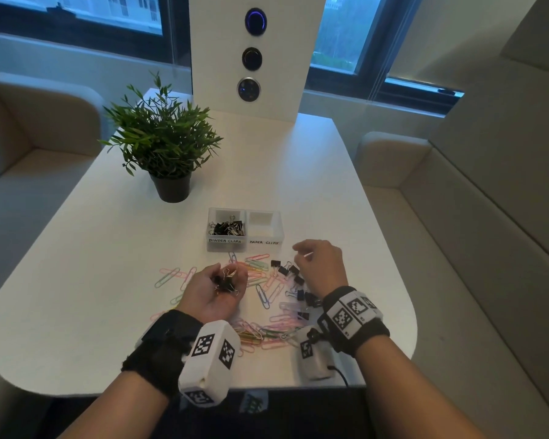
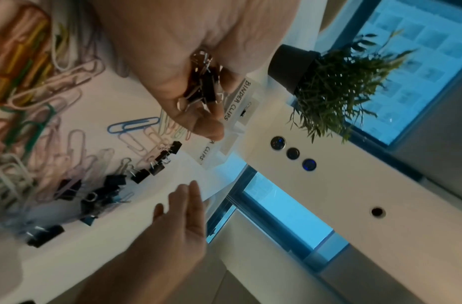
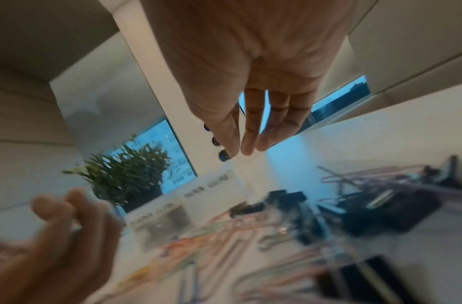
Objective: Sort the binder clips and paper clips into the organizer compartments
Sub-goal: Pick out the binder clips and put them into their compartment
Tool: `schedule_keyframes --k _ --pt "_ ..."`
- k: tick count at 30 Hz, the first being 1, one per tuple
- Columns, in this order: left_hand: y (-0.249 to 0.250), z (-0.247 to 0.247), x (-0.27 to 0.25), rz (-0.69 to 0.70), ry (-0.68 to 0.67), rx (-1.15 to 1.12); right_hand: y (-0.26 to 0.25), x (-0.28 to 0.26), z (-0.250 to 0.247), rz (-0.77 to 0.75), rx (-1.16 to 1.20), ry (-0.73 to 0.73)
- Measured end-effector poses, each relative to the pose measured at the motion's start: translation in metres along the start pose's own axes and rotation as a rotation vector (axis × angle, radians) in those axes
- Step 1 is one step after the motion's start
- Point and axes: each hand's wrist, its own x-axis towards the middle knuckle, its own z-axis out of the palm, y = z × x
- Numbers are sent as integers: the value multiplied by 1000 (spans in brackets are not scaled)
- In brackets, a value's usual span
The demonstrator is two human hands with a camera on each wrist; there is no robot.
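Green potted plant (image 1: 162,144) on the white table (image 1: 76,264), far left of centre. Behind, upright white panel (image 1: 251,55) with three round buttons. Beige sofas (image 1: 29,147) either side.

White table (image 1: 108,248): organizer (image 1: 244,247), potted plant (image 1: 165,147), scattered paper clips (image 1: 267,293), binder clips (image 1: 293,277).

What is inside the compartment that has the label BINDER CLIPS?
The binder clips compartment holds a pile of black binder clips with silver handles. The pile covers the floor beneath it, so anything lying under the clips cannot be seen.
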Motion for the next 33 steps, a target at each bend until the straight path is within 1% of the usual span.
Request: schedule_keyframes --k 2,4,5,7,9,11,14,17,27,33 --pt "0 1 -5 -54 -12 -42 2 6 3 2 -58 -65" --pt "-2 2 -8 -141 -29 83 -3 9 7 -36 -131 -164" --pt "-4 2 -9 -158 -28 162 -8 10 9 -62 -174 -204" --pt "-6 4 -9 -146 -26 257 -17 12 16 -113 -248 -258" --pt "-6 5 -9 -130 -16 279 -26 11 24 -148 -328 -291" --pt "-4 5 -8 -115 -5 295 -28 12 30 -141 -352 -287" --pt "-2 5 -5 -58 16 333 -28 12 32 -127 -291 -272" --pt "-1 6 -6 -11 33 308 -26 11 29 -123 -241 -261" --pt "-1 4 -5 24 64 320 -19 9 27 -103 -19 -162" --pt "-4 5 1 47 81 305 -9 9 22 -11 185 -88"
